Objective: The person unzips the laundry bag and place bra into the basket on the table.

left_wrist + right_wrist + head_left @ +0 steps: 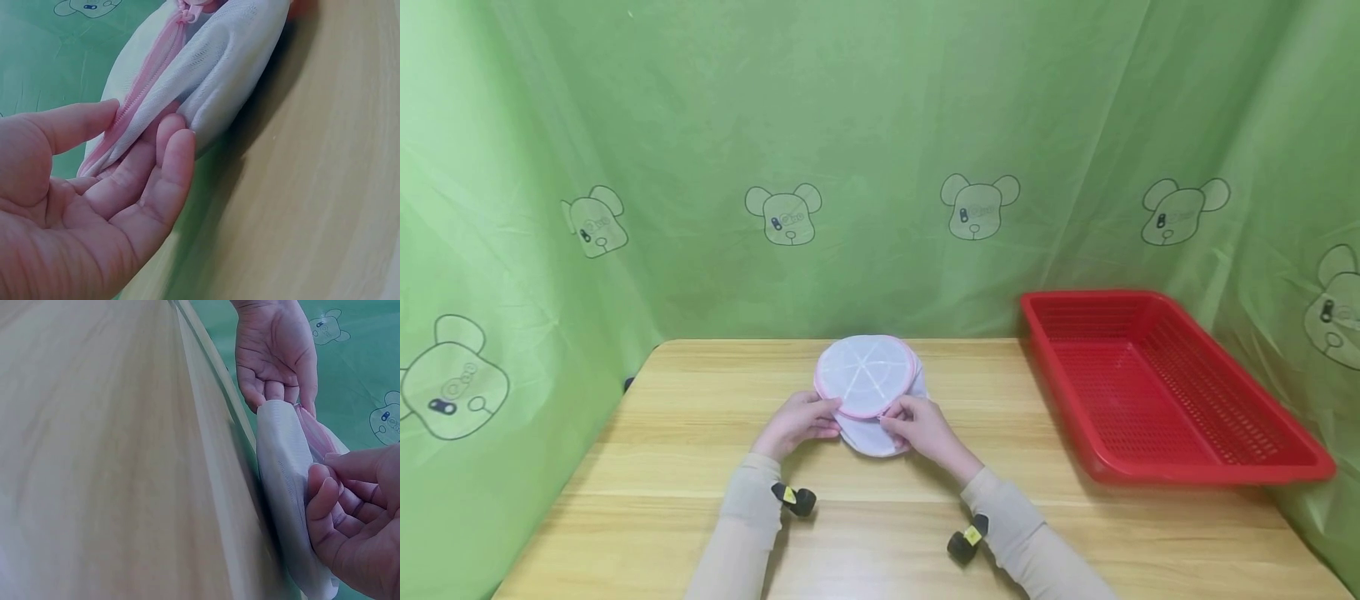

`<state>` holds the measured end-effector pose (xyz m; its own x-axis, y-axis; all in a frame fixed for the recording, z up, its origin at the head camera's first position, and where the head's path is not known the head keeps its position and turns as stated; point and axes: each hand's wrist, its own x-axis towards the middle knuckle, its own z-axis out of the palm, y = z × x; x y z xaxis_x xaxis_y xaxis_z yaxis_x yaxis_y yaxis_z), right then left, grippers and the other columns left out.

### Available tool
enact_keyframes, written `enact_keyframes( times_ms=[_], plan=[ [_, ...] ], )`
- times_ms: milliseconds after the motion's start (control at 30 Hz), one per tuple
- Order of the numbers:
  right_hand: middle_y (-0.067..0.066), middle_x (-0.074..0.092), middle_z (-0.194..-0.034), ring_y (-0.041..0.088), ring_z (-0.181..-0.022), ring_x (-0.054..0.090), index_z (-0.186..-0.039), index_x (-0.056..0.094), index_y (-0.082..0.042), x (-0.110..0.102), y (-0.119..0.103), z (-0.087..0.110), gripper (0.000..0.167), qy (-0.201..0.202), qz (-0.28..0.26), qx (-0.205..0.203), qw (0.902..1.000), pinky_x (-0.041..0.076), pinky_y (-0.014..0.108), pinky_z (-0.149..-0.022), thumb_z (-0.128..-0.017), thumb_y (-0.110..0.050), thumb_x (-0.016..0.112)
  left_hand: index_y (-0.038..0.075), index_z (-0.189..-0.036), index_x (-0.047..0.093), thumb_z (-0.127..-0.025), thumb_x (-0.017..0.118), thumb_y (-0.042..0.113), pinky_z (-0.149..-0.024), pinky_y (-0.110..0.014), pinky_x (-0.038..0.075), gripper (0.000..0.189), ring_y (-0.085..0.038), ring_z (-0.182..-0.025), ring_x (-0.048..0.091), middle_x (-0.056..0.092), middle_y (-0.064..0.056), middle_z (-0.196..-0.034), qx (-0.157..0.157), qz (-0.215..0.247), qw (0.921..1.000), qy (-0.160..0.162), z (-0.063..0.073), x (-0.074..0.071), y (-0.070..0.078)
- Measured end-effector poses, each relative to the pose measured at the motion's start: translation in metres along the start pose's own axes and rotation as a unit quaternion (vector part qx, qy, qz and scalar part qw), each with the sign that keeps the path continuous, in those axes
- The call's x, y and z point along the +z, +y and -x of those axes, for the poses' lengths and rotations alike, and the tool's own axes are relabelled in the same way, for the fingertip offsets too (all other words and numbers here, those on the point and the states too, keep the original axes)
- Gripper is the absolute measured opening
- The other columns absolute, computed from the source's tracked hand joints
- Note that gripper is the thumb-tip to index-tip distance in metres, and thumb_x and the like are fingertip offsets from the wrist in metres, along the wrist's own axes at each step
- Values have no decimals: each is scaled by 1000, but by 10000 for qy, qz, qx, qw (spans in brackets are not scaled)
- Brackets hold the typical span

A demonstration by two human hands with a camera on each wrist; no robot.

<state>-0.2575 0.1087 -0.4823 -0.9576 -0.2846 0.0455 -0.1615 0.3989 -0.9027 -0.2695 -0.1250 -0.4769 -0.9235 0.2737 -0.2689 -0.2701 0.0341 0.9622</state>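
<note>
The wooden table (655, 467) gives you its far edge at 12 o'clock, right behind your work, where the green curtain (880, 108) hangs close. The left edge slants away at 9 o'clock, well apart from your hands; bare wood runs on that side and toward you at 6 o'clock. At 3 o'clock the red basket limits your reach.

The round white mesh bag (863, 375) sits between your hands, near the far edge. Your left hand (801, 419) is at its 8 o'clock, thumb on the pink zipper (147, 81) and fingers bent against the fabric, gripping the rim. Your right hand (921, 429) is at its 4 o'clock, thumb and forefinger pinching the bag at the zipper, by the zipper pull (195, 11).

The red plastic basket (1071, 408) stands at the table's right, slatted walls rising around a perforated floor. You cannot tell from these views what the bag contains.
</note>
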Motion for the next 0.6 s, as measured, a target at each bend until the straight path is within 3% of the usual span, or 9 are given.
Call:
enact_keyframes(
  times_ms=[300, 600],
  plan=[
    [8, 60, -61, 11, -51, 54, -84, 64, -2, -4, -2, 0, 14, 2, 15, -74, 10000, 50, 23, -45, -87, -13, 70, -9, -113, 52, -96, 58, 14, -74, -26, 61, 29, -11, -69, 65, 65, -3, -77, 19, 21, 10000, 28, -1, -1, -2],
    [1, 58, -60, 10, -49, 54, -81, 63, -5, -8, -1, 1, 10, 101, -28, -240, 9997, 49, 22, -43, -86, -10, 70, -9, -111, 54, -96, 57, 12, -76, -27, 61, 26, -11, -69, 65, 65, -3, -76, 36, 33, 10000, 37, 0, -2, -1]
  ],
)
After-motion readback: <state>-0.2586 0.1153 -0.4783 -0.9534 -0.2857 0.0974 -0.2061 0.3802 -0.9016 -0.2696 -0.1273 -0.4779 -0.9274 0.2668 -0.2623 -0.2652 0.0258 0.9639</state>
